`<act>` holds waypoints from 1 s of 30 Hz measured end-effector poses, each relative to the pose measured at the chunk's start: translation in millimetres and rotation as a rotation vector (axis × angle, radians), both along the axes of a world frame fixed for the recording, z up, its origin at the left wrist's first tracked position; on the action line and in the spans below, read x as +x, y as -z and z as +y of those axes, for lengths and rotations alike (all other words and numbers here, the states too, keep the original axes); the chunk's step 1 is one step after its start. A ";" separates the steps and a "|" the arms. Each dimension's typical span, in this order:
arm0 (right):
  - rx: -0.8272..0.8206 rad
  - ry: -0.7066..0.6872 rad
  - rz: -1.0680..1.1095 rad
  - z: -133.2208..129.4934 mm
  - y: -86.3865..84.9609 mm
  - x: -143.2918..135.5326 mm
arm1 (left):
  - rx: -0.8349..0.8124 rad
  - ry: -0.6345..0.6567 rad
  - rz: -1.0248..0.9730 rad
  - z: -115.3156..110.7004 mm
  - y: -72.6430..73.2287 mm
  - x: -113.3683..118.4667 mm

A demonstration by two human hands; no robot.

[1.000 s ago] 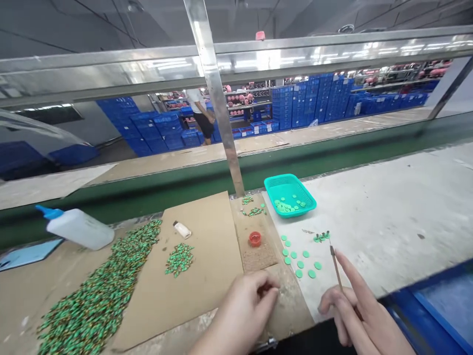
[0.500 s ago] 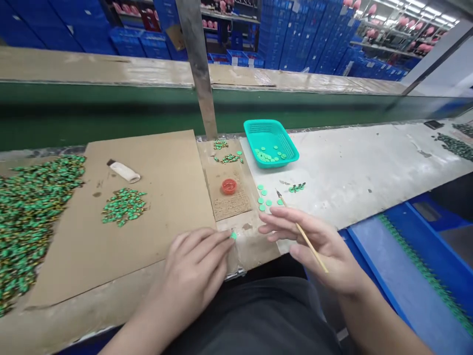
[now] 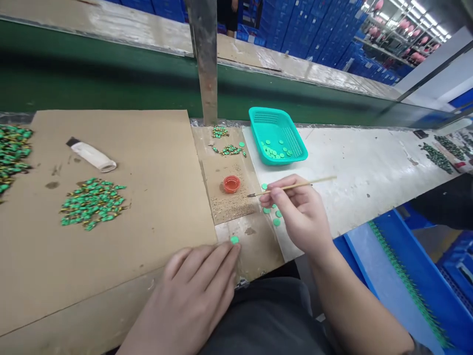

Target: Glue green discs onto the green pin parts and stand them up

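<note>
My left hand (image 3: 201,278) lies at the near edge of the table, fingers close together, their tips on a small green disc (image 3: 234,239). Between the thumb and fingers of my right hand (image 3: 301,212) is a thin wooden paintbrush (image 3: 320,180). Its dark tip points left, just above the cardboard and short of a small red cup (image 3: 231,185). Under and beside the right hand lie several loose green discs (image 3: 277,222), partly hidden by it.
A turquoise basket (image 3: 258,116) holds more green discs. Small green and gold pieces (image 3: 92,202) are heaped on the left cardboard, below a white tube (image 3: 92,155). A metal post (image 3: 208,64) rises behind the cup. Blue trays (image 3: 399,261) stand lower right.
My right hand has closed its fingers on the paintbrush and swung the tip left, towards the red cup. My left hand stays at the green disc. The view has shifted.
</note>
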State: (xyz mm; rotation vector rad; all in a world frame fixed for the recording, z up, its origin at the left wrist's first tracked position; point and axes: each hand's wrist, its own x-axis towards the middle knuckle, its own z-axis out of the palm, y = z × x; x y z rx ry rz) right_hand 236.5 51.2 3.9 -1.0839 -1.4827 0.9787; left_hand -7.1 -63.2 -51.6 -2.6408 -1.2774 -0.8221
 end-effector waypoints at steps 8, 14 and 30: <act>0.427 -0.021 -0.352 45.2 -2.0 -36.1 | -0.052 -0.006 -0.110 -10.7 19.7 1.1; 0.567 -0.055 -0.484 57.9 8.6 -41.9 | -0.021 -0.029 -0.135 -6.3 20.7 3.3; 0.559 -0.089 -0.512 59.8 12.6 -44.5 | -0.041 -0.050 -0.164 -12.0 31.7 3.4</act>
